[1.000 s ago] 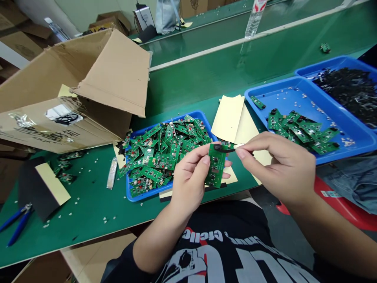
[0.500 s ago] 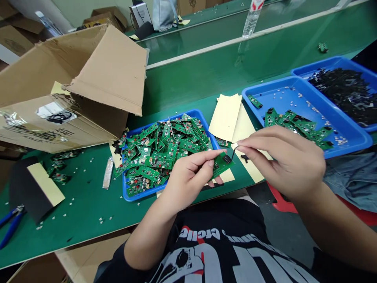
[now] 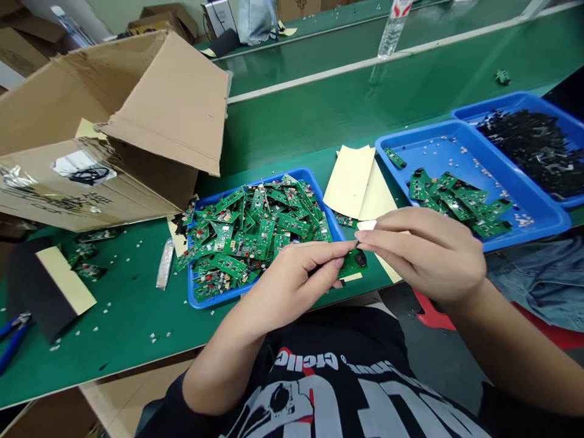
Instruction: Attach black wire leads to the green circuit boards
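Note:
My left hand [image 3: 296, 277] grips a small green circuit board [image 3: 353, 263] by its edge, held nearly flat over the table's front edge. A black piece sits on the board's upper face. My right hand [image 3: 429, 252] is pinched, its fingertips meeting the left thumb right above the board, with a small white bit showing at the thumb. A blue tray [image 3: 197, 300] heaped with several green boards lies just left of my hands. A second blue tray [image 3: 524, 201] on the right has a smaller pile of boards.
An open cardboard box [image 3: 114, 134] lies on its side at the left. Yellow backing sheets [image 3: 353, 179] lie between the trays. A third blue tray [image 3: 524, 100] with black parts is far right. Blue pliers [image 3: 11, 340] rest at the left edge. A water bottle [image 3: 393, 27] stands behind.
The board has tipped from upright to nearly flat and dropped lower. My right hand has closed in on the left thumb above it.

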Demonstrator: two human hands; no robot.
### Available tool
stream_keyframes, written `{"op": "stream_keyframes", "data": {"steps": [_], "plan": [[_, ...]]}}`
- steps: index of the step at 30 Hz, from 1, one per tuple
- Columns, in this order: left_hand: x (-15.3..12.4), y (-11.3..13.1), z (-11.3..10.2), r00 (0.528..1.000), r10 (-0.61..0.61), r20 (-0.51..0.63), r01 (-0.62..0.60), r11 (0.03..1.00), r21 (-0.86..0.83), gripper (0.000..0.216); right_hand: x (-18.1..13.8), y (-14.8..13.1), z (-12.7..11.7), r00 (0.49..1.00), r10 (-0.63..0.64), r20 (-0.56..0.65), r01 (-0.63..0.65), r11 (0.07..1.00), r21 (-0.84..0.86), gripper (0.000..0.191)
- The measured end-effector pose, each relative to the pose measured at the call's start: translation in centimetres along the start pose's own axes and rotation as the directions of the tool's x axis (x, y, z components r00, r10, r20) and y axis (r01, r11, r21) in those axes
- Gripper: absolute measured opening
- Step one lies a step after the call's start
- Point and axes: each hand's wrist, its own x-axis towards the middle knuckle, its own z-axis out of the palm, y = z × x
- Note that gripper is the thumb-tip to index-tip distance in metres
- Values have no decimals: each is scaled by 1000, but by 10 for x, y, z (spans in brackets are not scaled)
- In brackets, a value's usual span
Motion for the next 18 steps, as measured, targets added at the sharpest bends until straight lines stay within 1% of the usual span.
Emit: {"op": "stream_keyframes", "data": {"steps": [2, 4, 6, 8, 9, 10, 11, 12, 13, 14, 15, 16, 17, 18], "plan": [[2, 1, -1, 999, 9, 36, -11, 998, 57, 28, -4, 1, 1, 999, -29, 19, 29, 999, 15, 13], [4, 2, -1, 997, 13, 72, -21, 993, 117, 27, -7, 1, 3, 998, -34, 52, 32, 999, 44, 17], [6, 1, 2, 993, 16, 114, -34, 988, 153, 27, -9, 2, 5, 993, -25, 112, 15, 996, 84, 35], [7, -1, 8, 989, 15, 148, -38, 987, 157, 27, -8, 3, 5, 984, -26, 176, -1, 989, 148, 58], [7, -3, 10, 991, 16, 136, -36, 988, 149, 27, -7, 4, 4, 980, -26, 197, -11, 983, 185, 66], [7, -5, 13, 996, 19, 92, -32, 990, 136, 26, -6, 4, 3, 981, -9, 193, -37, 973, 230, 71], [7, -7, 15, 999, 27, 21, -29, 992, 119, 24, -6, 3, 2, 986, 37, 164, -82, 957, 278, 70], [7, -9, 16, 997, 41, -66, -34, 994, 102, 23, -6, 2, 0, 986, 117, 115, -148, 935, 321, 66], [7, -11, 17, 987, 61, -150, -48, 995, 89, 22, -7, 0, -1, 971, 233, 53, -236, 901, 364, 57], [7, -14, 17, 971, 89, -220, -71, 994, 88, 22, -9, -3, -1, 930, 369, 8, -338, 844, 416, 46], [6, -16, 18, 953, 128, -275, -102, 989, 108, 22, -11, -7, -1, 867, 499, 0, -439, 762, 477, 33], [6, -19, 18, 932, 179, -316, -136, 979, 154, 23, -13, -11, 0, 797, 603, 40, -525, 658, 540, 22], [6, -21, 18, 906, 241, -348, -168, 960, 226, 25, -15, -15, 3, 734, 666, 128, -593, 538, 600, 19], [5, -23, 19, 876, 309, -370, -194, 928, 317, 26, -16, -19, 6, 685, 685, 248, -641, 406, 651, 22]]}}
